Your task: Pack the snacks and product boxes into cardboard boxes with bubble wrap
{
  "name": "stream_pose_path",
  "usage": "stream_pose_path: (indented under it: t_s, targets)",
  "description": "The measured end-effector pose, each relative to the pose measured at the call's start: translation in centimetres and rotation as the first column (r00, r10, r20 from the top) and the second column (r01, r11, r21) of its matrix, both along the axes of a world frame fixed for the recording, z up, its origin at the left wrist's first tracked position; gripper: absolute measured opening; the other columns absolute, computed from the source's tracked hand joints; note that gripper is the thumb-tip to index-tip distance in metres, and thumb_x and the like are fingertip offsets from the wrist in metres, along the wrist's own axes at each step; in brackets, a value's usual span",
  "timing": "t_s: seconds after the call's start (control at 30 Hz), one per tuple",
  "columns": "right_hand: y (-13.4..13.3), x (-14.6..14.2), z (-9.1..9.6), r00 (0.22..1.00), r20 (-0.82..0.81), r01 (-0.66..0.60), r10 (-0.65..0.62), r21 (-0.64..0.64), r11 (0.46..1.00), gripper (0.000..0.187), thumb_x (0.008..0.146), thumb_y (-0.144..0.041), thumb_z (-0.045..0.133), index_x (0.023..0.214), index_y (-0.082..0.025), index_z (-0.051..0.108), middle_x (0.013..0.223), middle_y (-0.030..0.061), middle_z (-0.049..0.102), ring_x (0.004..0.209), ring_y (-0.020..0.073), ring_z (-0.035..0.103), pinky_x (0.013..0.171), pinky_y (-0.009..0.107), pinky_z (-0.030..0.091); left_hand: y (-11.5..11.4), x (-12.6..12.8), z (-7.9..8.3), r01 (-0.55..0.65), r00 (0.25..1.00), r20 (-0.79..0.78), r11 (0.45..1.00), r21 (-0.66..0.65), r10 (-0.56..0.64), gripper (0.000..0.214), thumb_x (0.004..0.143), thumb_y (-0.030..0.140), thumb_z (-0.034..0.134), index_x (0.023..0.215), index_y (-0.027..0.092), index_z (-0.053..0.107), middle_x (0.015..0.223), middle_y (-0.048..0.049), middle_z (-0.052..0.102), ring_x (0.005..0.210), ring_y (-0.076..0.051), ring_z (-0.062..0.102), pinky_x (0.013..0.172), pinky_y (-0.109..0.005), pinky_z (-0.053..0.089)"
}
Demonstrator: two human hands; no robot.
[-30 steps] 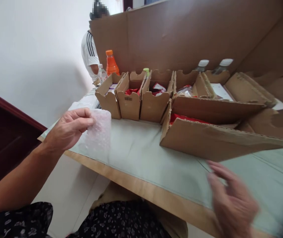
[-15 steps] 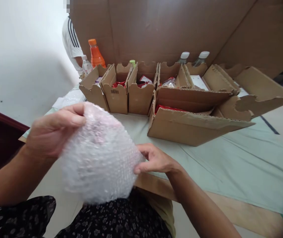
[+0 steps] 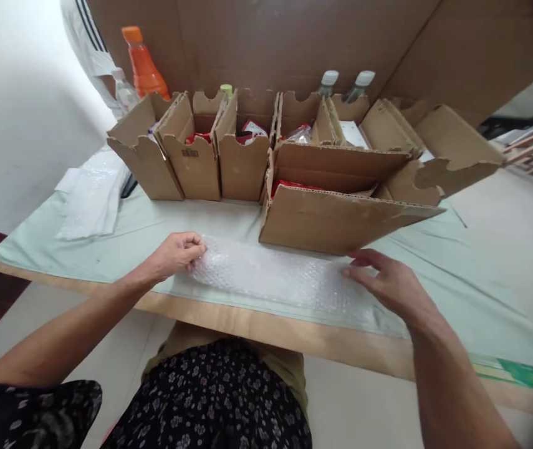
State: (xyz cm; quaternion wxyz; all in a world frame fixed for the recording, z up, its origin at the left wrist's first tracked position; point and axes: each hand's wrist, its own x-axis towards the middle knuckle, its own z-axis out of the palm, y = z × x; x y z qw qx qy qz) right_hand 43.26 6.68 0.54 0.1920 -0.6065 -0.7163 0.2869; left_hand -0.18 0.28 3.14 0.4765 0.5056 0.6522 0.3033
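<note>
A clear strip of bubble wrap [image 3: 266,274] lies stretched out flat on the pale green cloth, along the table's near edge. My left hand [image 3: 179,252] is closed on its left end, thumb against bent fingers. At the far right corner is my right hand [image 3: 388,280], thumb on the near side of the wrap's edge and fingers on the far side, holding it. Just beyond the wrap stands a long cardboard box [image 3: 341,218] set sideways, with a red packet [image 3: 289,185] partly visible inside.
Several upright cardboard bins [image 3: 242,168] stand in a row behind, with packets in some. More folded bubble wrap [image 3: 93,193] lies at the left, beside a black object [image 3: 128,186]. An orange bottle [image 3: 147,68] and other bottles stand behind the bins. A person's striped sleeve [image 3: 91,37] shows at upper left.
The bubble wrap, held up in front of me before, now lies spread on the table. My left hand has moved right and forward, my right hand to the right. The view has shifted.
</note>
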Motion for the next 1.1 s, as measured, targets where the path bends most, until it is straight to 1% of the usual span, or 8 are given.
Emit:
stream_pose_path:
  t_s: [0.13,0.23,0.37,0.43,0.6,0.87,0.97,1.1]
  targets:
    - [-1.6,0.6,-2.5,0.953,0.214,0.100,-0.212,0.439,0.893,0.033,0.089,-0.049,0.059,0.099,-0.022,0.076,0.109,0.0184,0.077,0.098,0.0391,0.068,0.088,0.057,0.050,-0.5,-1.2,-1.1,0.040,0.890,-0.454,0.980,0.195,0.054,0.040,0.083,0.046,0.066,0.112,0.018,0.067,0.082,-0.0040,0.073,0.071,-0.021,0.067,0.068,-0.036,0.055]
    - [-3.8,-1.4,-2.9,0.966,0.193,0.011,-0.174,0.637,0.771,0.029,0.098,-0.042,0.053,0.103,-0.022,0.074,0.113,0.0139,0.077,0.101,0.0347,0.070,0.091,0.053,0.051,-1.7,-0.8,-1.6,0.228,0.734,-0.662,0.863,0.450,0.151,0.043,0.092,0.039,0.061,0.129,0.018,0.063,0.111,-0.0117,0.074,0.099,-0.028,0.069,0.089,-0.046,0.058]
    - [-6.0,-8.6,-2.3,0.958,0.246,-0.272,0.147,0.617,0.738,0.028,0.102,-0.032,0.051,0.120,-0.020,0.070,0.135,0.0136,0.070,0.115,0.0304,0.067,0.095,0.046,0.052,-2.5,3.4,-2.9,0.581,0.632,-0.774,0.643,0.500,0.032,0.042,0.100,0.035,0.056,0.138,0.018,0.060,0.148,-0.0178,0.059,0.140,-0.034,0.052,0.115,-0.054,0.045]
    - [-6.3,-12.3,-2.4,0.906,0.308,-0.417,0.292,0.524,0.743,0.034,0.103,-0.028,0.049,0.131,-0.018,0.066,0.147,0.0150,0.062,0.128,0.0306,0.062,0.099,0.046,0.052,-2.5,5.6,-3.9,0.694,0.552,-0.830,0.599,0.400,-0.085,0.054,0.100,0.043,0.057,0.148,0.019,0.052,0.162,-0.0179,0.046,0.152,-0.037,0.038,0.122,-0.059,0.035]
    - [-6.3,-13.5,-4.5,0.825,0.433,-0.525,0.364,0.348,0.777,0.045,0.104,-0.034,0.047,0.143,-0.014,0.060,0.155,0.0170,0.055,0.143,0.0328,0.050,0.112,0.050,0.045,-2.1,6.5,-6.4,0.758,0.366,-0.875,0.647,0.084,-0.316,0.068,0.104,0.059,0.044,0.160,0.022,0.036,0.170,-0.0172,0.034,0.158,-0.041,0.027,0.123,-0.072,0.020]
    - [-8.3,0.8,-6.0,0.875,0.450,-0.032,-0.178,0.420,0.907,0.053,0.103,-0.047,0.033,0.138,-0.021,0.064,0.145,0.0168,0.063,0.139,0.0408,0.054,0.104,0.063,0.047,-2.4,5.4,-6.7,0.741,0.432,-0.822,0.665,0.089,-0.372,0.069,0.101,0.063,0.048,0.159,0.027,0.038,0.173,-0.0126,0.029,0.160,-0.039,0.021,0.127,-0.069,0.011]
    - [-8.8,3.6,-4.9,0.864,0.407,0.081,-0.297,0.471,0.879,0.050,0.099,-0.049,0.040,0.124,-0.019,0.070,0.135,0.0225,0.068,0.133,0.0497,0.056,0.100,0.072,0.046,-2.3,4.2,-5.9,0.682,0.503,-0.816,0.711,0.172,-0.285,0.059,0.103,0.054,0.047,0.156,0.026,0.044,0.171,-0.0137,0.033,0.159,-0.036,0.024,0.127,-0.063,0.017]
    - [-7.2,3.3,-4.1,0.909,0.338,0.072,-0.243,0.447,0.891,0.047,0.097,-0.048,0.044,0.127,-0.020,0.068,0.142,0.0216,0.063,0.127,0.0485,0.060,0.098,0.069,0.049,-2.0,1.2,-5.1,0.450,0.539,-0.842,0.834,0.320,0.033,0.046,0.099,0.041,0.054,0.138,0.017,0.062,0.152,-0.0200,0.055,0.145,-0.038,0.045,0.121,-0.059,0.032]
